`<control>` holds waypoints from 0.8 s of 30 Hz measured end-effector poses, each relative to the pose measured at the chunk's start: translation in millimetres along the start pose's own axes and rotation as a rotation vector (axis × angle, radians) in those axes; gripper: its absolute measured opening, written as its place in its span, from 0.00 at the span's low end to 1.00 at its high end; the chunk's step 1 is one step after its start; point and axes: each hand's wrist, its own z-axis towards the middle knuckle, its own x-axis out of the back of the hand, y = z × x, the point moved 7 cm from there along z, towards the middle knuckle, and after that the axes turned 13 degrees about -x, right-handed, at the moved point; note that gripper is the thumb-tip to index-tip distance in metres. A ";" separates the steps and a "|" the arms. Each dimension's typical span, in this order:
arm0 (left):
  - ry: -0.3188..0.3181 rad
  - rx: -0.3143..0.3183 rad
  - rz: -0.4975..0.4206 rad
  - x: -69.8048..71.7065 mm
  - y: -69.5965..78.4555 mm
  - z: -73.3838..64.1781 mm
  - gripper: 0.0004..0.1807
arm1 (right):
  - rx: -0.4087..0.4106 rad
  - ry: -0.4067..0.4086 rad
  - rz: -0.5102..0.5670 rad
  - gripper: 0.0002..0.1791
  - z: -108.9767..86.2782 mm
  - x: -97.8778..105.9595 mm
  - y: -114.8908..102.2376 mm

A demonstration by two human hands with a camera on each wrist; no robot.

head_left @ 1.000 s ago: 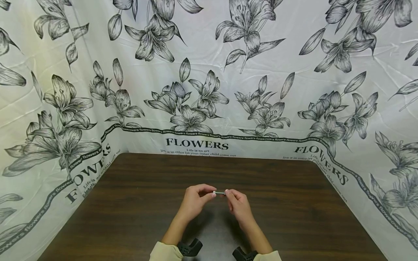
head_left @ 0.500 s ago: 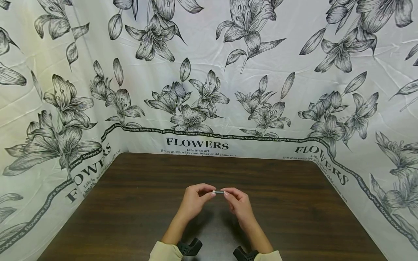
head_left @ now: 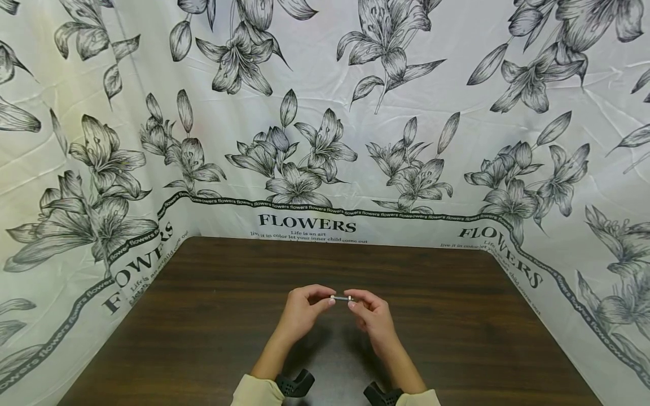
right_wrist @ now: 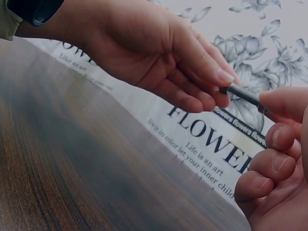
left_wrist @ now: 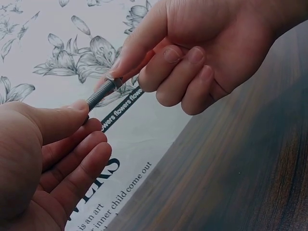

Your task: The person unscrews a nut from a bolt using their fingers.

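Observation:
A grey threaded bolt (left_wrist: 100,95) is held level above the table between the two hands. My left hand (head_left: 298,314) pinches one end of it between thumb and index finger, its other fingers loosely bent. On the opposite end sits a hex nut (left_wrist: 115,82), where the thumb and index finger of my right hand (head_left: 377,322) meet it. The remaining right fingers curl toward the palm. In the right wrist view the bolt's dark end (right_wrist: 224,90) shows at the left thumb tip, while the right thumb partly covers the nut (right_wrist: 262,109).
Below the hands spreads a dark brown wooden table (head_left: 213,327). A white curtain (head_left: 325,169) printed with flowers and lettering surrounds its back and sides. A black band (head_left: 295,384) is worn on each wrist, beside pale sleeves.
The right thumb and index finger have shifted about the nut, which shows more plainly between them now. My left hand keeps its pinch on the bolt, almost still.

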 end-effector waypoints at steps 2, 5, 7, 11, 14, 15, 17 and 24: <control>0.002 -0.002 0.003 -1.2 -6.5 -0.8 0.06 | 0.002 0.003 0.000 0.15 -0.2 0.1 0.4; -0.001 -0.006 -0.004 -2.3 -14.3 -1.2 0.06 | 0.006 0.004 0.003 0.12 -0.6 -0.1 -0.1; -0.005 -0.005 -0.006 -4.3 -25.7 -1.6 0.07 | 0.017 -0.002 0.009 0.11 -0.9 -0.6 -0.9; -0.006 -0.003 -0.018 -6.1 -37.2 -2.3 0.07 | 0.049 -0.023 0.032 0.14 -1.3 -1.3 -2.5; -0.002 -0.015 -0.025 -6.7 -41.9 -2.8 0.07 | 0.070 -0.034 0.050 0.16 -1.3 -0.4 -3.5; -0.002 -0.016 -0.026 -6.8 -41.9 -2.9 0.07 | 0.077 -0.038 0.057 0.17 -1.2 -0.2 -3.9; -0.003 -0.024 -0.026 -7.0 -41.4 -2.7 0.07 | 0.079 -0.037 0.061 0.16 -0.9 0.9 -4.1; 0.001 0.012 -0.013 -9.5 -41.9 -2.5 0.07 | 0.068 -0.066 0.063 0.16 0.5 0.1 -4.3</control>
